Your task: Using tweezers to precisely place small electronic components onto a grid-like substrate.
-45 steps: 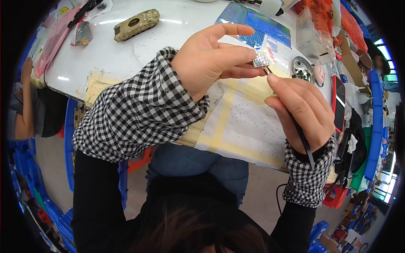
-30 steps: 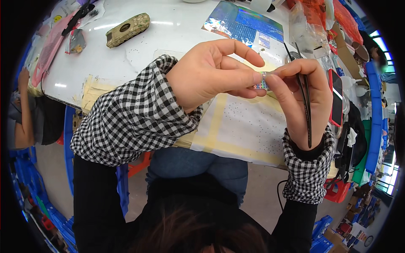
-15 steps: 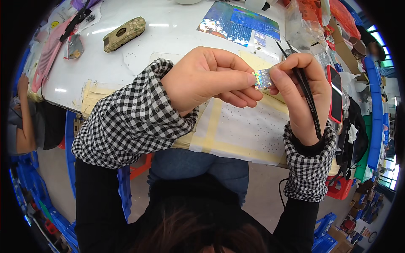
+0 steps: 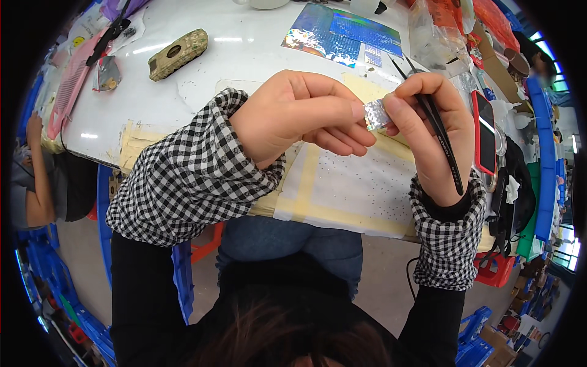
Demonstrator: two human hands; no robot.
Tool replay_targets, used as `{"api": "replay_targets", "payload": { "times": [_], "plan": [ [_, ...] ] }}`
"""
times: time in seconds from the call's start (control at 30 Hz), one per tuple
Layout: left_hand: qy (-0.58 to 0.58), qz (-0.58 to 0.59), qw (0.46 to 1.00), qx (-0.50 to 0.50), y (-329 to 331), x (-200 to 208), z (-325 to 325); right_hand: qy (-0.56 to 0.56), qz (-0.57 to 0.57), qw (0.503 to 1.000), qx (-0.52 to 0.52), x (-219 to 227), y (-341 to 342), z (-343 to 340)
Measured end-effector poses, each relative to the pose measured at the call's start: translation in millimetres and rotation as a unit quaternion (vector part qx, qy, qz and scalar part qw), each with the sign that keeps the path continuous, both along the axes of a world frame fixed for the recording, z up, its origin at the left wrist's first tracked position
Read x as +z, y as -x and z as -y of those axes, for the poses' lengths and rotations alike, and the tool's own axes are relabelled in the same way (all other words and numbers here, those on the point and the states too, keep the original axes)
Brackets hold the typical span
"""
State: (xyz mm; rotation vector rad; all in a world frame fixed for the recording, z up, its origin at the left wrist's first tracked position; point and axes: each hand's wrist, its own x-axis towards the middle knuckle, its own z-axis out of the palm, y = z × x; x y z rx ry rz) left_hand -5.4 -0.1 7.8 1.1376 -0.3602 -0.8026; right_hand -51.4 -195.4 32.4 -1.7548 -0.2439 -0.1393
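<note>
Between my two hands is a small shiny holographic sticker piece [image 4: 375,114], silvery and catching the light. My left hand [image 4: 302,113] pinches its left edge between thumb and fingers. On the other side, my right hand [image 4: 437,125] grips the right edge with thumb and forefinger. Black tweezers [image 4: 441,131] are tucked in that same hand, tips pointing up and away. Below the hands lies a white sheet [image 4: 348,186] bordered with yellowish tape and sprinkled with tiny dark specks.
Holographic sheets [image 4: 342,37] lie at the table's far side. A camouflage-patterned case [image 4: 178,54] rests at far left, near a pink comb-like item [image 4: 66,92]. A red-edged phone [image 4: 483,133] stands right of my right hand. Clear plastic bags [image 4: 435,37] crowd the far right. Another person's arm [image 4: 38,171] shows at left.
The sticker piece has tilted, its glitter turning from coloured to silvery white. Both hands have shifted slightly left and keep their hold.
</note>
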Motion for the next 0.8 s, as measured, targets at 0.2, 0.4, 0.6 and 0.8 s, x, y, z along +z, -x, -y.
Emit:
{"api": "replay_targets", "payload": {
  "times": [0.2,0.4,0.6,0.8],
  "plan": [
    [-0.027,0.048,0.998,0.021,3,0,1,0.001,0.0,1.0,0.013,-2,0,-3],
    [-0.031,0.063,0.997,0.027,2,-2,1,0.032,0.014,0.999,0.018,-3,0,-2],
    [-0.045,0.151,0.98,0.118,5,-4,4,0.147,0.213,0.966,0.002,-9,-3,7],
    [-0.06,0.275,0.939,0.2,9,-4,3,0.44,0.444,0.777,-0.074,4,-1,9]
  ]
}}
